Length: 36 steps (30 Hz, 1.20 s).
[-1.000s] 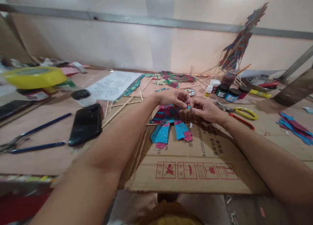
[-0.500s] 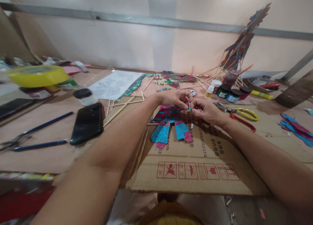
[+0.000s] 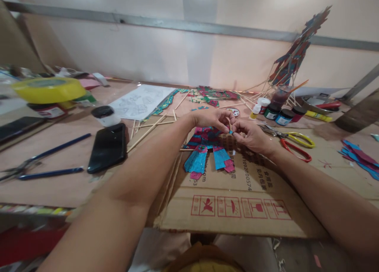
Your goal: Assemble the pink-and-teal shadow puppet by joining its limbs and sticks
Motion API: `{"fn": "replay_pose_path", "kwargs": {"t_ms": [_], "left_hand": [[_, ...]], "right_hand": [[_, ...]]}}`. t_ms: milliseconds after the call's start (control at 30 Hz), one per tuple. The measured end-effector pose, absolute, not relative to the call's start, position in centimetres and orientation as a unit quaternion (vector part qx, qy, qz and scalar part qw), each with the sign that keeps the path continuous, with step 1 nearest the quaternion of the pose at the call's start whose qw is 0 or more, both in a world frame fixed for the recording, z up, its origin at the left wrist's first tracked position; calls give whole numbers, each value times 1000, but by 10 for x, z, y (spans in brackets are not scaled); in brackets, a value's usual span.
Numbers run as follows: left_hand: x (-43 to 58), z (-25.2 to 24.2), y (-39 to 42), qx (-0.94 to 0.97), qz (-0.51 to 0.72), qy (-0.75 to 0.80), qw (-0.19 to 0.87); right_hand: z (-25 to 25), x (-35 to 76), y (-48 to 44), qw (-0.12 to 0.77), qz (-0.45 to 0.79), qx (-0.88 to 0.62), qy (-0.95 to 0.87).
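A blue and magenta paper puppet (image 3: 207,151) lies flat on a sheet of cardboard (image 3: 237,209). My left hand (image 3: 211,120) and my right hand (image 3: 248,134) meet just above its upper part. Both hands are pinched together on a tiny blue piece (image 3: 230,132) at the puppet's top edge. The puppet's head and arms are hidden under my fingers.
A black phone (image 3: 108,147) and blue pens (image 3: 50,171) lie to the left, with a yellow bowl (image 3: 49,89) and a jar behind. Scissors (image 3: 291,141), paint pots (image 3: 281,116), bamboo sticks, a drawing sheet (image 3: 140,102) and a standing puppet (image 3: 296,51) fill the back and right.
Both hands stay pinched together over the puppet. The view has shifted slightly; the fingers have barely moved.
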<state>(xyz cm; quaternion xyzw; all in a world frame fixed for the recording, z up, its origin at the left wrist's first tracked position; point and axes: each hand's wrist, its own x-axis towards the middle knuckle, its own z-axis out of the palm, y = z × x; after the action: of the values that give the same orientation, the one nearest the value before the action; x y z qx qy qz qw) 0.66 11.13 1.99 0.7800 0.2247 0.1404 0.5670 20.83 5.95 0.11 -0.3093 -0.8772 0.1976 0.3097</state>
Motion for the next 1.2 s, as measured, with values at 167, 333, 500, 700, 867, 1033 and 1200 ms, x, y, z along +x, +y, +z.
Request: {"fn": "replay_pose_path", "kwargs": {"t_ms": [167,333,500,700,867,1033,1200], "left_hand": [[7,20,111,785,134,224,562],[6,20,111,783,129,221,566],[6,18,113,789,133,219,559],[6,15,116,804,127,223,536],[6,19,112,817,126,233,512],[6,26,108,832,108,228,494],[6,27,110,859,100,245,439]], "right_hand": [[-3,208,59,317,230,-308,-867],[-3,207,57,325,226,-320,-861],[0,208,56,312,217,-313,-870],[-3,209,59,314,204,-311,-874],[-2,208,59,316,195,-306,-877],[4,208,56,291,197,-307,-884],[3,209,56,273,175,-300,-897]]}}
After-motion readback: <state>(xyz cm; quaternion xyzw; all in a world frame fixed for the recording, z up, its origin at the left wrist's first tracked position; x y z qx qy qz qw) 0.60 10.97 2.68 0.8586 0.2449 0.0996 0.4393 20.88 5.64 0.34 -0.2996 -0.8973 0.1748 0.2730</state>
